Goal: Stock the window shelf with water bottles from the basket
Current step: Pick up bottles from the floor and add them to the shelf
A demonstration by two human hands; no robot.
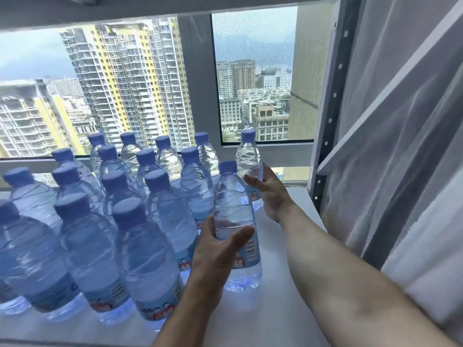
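Two bottles are in my fingers: my left hand (215,249) wraps the near bottle (236,221) at its waist, and my right hand (269,194) clasps the far bottle (248,159) by the window. Both stand on the shelf (280,309) right of the stocked rows (112,209). Full, they should feel heavy, with thin slick walls; mid-body above the label seems safest.

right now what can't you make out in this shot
- Basket: outside the head view, so the remaining stock is unknown.
- Far clear plastic water bottle: the right hand covers its lower part.
- Leftmost blue-capped bottles: cut by the left edge.
- Near bottle's label: print too small.
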